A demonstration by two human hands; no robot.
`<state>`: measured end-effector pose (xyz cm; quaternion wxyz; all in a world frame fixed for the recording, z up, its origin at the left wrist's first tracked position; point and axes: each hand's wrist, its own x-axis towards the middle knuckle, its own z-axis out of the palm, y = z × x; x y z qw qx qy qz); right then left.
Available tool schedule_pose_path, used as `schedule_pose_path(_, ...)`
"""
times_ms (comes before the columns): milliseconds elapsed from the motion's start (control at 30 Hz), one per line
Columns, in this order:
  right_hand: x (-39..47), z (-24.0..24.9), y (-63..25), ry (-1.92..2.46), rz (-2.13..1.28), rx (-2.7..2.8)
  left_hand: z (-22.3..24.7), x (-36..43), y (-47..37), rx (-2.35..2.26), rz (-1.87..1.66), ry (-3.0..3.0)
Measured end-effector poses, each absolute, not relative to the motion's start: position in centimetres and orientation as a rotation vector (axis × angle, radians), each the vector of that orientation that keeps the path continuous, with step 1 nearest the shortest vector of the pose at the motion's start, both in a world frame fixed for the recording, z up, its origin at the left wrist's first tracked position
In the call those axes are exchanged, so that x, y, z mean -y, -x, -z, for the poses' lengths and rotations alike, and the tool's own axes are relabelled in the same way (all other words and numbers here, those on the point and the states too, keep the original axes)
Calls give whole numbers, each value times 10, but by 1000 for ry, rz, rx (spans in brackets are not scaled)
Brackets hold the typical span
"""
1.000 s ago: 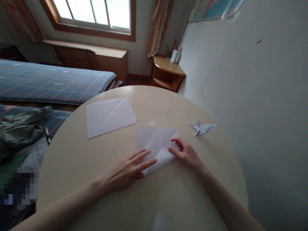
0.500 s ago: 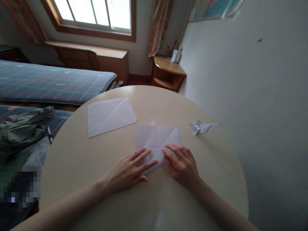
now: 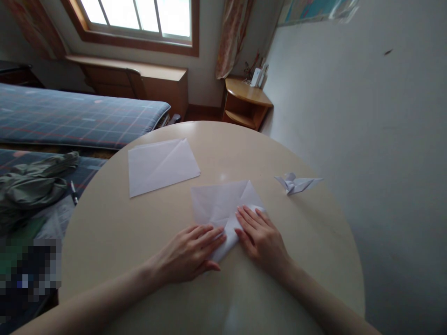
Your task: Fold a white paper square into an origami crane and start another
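A white sheet of paper (image 3: 216, 200) with crease lines lies on the round cream table (image 3: 157, 223), its near right part folded over. My left hand (image 3: 195, 251) rests on the paper's near left part, fingers stretched out and thumb apart. On the folded part at the right lies my right hand (image 3: 258, 235), palm down with its fingers extended. The fingers of both hands cover some of the near edges. To the right stands a folded paper crane (image 3: 295, 184), apart from both hands.
A stack of white paper sheets (image 3: 162, 167) lies at the table's far left. Beyond are a plaid mattress (image 3: 87, 116) and a wooden corner shelf (image 3: 247, 93). A white wall (image 3: 391, 139) runs along the right. Crumpled clothing (image 3: 38, 186) lies at the left.
The creased paper has turned slightly anticlockwise, and its near right part now lies folded over. My right hand has flattened onto that fold, while my left hand has shifted slightly nearer.
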<state>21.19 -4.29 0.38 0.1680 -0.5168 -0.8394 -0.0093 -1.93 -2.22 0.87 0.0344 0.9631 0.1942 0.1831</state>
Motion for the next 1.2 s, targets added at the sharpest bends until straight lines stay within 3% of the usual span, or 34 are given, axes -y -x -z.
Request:
schedule_pose_path(300, 34, 1, -218, 1410, -50, 2405, -9, 26, 15, -406, -671, -2839)
schedule_pose_path(433, 32, 3, -220, 1401, -55, 2405, -3, 22, 14, -554, -562, -2813)
schedule_pose_path(667, 23, 0, -223, 1200, 111, 2390, 0, 8, 18, -754, -452, -2828)
schedule_pose_path(1200, 25, -8, -228, 753, 375, 2756, 4, -10, 30, -601, -574, -2824)
